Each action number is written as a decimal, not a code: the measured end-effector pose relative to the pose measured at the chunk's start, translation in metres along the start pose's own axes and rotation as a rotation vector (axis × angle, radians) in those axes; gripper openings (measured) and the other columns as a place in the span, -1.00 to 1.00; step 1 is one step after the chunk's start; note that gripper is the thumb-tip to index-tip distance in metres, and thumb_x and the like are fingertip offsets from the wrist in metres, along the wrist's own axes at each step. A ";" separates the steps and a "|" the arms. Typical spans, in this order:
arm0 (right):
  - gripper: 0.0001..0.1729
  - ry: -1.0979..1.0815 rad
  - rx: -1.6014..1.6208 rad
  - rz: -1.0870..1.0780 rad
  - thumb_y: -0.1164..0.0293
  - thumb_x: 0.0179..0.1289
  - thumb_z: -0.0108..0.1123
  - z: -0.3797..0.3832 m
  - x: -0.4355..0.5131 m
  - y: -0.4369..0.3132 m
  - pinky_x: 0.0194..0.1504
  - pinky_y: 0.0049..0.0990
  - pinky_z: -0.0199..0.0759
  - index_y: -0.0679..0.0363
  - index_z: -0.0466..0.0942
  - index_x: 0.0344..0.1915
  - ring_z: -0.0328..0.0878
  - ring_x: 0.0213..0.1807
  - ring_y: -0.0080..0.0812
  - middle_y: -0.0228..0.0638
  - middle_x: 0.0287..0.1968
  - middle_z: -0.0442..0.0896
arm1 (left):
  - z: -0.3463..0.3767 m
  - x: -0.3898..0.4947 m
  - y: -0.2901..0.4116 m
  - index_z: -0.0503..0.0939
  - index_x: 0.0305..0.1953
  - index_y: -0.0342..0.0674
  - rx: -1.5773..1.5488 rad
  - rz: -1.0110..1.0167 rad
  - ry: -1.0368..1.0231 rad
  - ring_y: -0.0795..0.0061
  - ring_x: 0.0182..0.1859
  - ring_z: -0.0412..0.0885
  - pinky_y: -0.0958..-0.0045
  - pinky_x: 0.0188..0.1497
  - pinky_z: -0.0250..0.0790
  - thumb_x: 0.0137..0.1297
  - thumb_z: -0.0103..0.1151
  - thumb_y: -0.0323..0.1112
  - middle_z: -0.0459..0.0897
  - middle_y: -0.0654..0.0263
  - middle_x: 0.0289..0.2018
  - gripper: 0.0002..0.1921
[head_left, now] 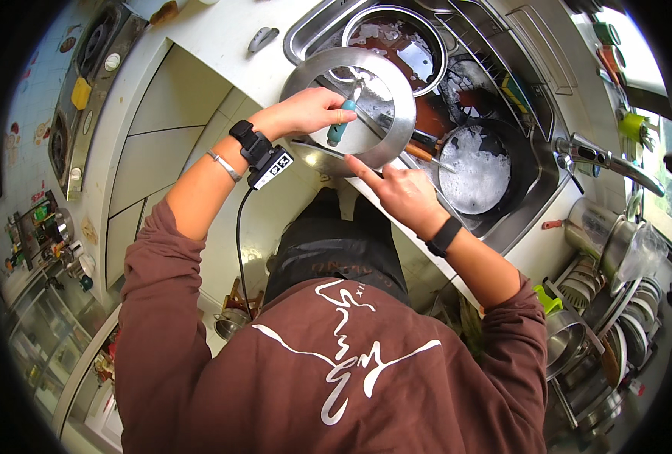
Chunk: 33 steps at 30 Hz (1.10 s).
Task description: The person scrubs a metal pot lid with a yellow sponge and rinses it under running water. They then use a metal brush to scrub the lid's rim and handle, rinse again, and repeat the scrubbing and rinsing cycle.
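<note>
A glass pot lid with a wide steel rim [399, 122] is tilted over the sink's near left edge. My left hand [313, 113] grips its teal-and-metal handle [341, 122], thumb along the top. My right hand [404, 196] is at the lid's lower rim, index finger extended to the edge; its other fingers are curled, and whether they pinch the rim cannot be told. Behind the lid, a steel pot [395, 42] of reddish-brown water with suds stands in the sink. A dark pan [475, 170] with foamy water lies to the right, a wooden-handled tool [421, 152] beside it.
The steel sink rim [498, 238] runs along the counter, with a faucet [614, 162] at right. A wire rack holds a sponge [515, 93]. A grey object [263, 40] sits on the white counter. A gas stove [95, 57] is at left; stacked dishes [634, 318] and pots are at right.
</note>
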State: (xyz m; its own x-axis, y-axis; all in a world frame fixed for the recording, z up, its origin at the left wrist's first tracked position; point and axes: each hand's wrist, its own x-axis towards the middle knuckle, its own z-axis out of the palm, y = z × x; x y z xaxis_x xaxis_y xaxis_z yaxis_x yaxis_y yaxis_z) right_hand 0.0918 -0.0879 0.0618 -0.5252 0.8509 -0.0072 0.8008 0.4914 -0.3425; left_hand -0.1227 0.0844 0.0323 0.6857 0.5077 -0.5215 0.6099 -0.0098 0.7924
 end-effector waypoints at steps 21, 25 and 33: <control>-0.12 -0.011 -0.116 0.092 0.51 0.13 0.13 0.000 -0.011 0.013 -0.64 -0.34 0.42 -0.29 0.24 0.48 0.49 -0.69 -0.36 -0.39 -0.59 0.43 | 0.006 0.008 -0.009 0.59 -0.40 -0.26 0.021 0.073 0.103 0.73 -0.48 0.32 0.50 -0.42 0.23 0.30 0.35 -0.11 0.48 0.54 -0.57 -0.68; -0.13 -0.008 -0.060 0.058 0.53 0.15 0.11 0.007 -0.012 0.018 -0.62 -0.31 0.45 -0.30 0.24 0.47 0.54 -0.64 -0.36 -0.38 -0.58 0.44 | 0.005 0.009 -0.005 0.58 -0.41 -0.26 -0.075 0.066 0.056 0.73 -0.47 0.30 0.50 -0.43 0.20 0.31 0.34 -0.12 0.47 0.55 -0.57 -0.68; -0.06 0.052 -0.019 0.031 0.57 0.05 0.13 0.013 0.010 0.017 -0.61 -0.31 0.40 -0.32 0.26 0.48 0.51 -0.63 -0.36 -0.36 -0.58 0.45 | 0.008 0.008 -0.005 0.58 -0.41 -0.25 -0.103 0.067 0.049 0.73 -0.45 0.32 0.50 -0.41 0.22 0.32 0.33 -0.12 0.49 0.54 -0.55 -0.68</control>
State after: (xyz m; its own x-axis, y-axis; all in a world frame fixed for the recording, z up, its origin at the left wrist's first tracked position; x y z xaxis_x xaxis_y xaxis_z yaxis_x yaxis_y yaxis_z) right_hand 0.0966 -0.0739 0.0439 -0.4848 0.8741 0.0314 0.8221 0.4676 -0.3247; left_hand -0.1173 0.0819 0.0214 0.7017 0.5503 -0.4525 0.5181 0.0420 0.8543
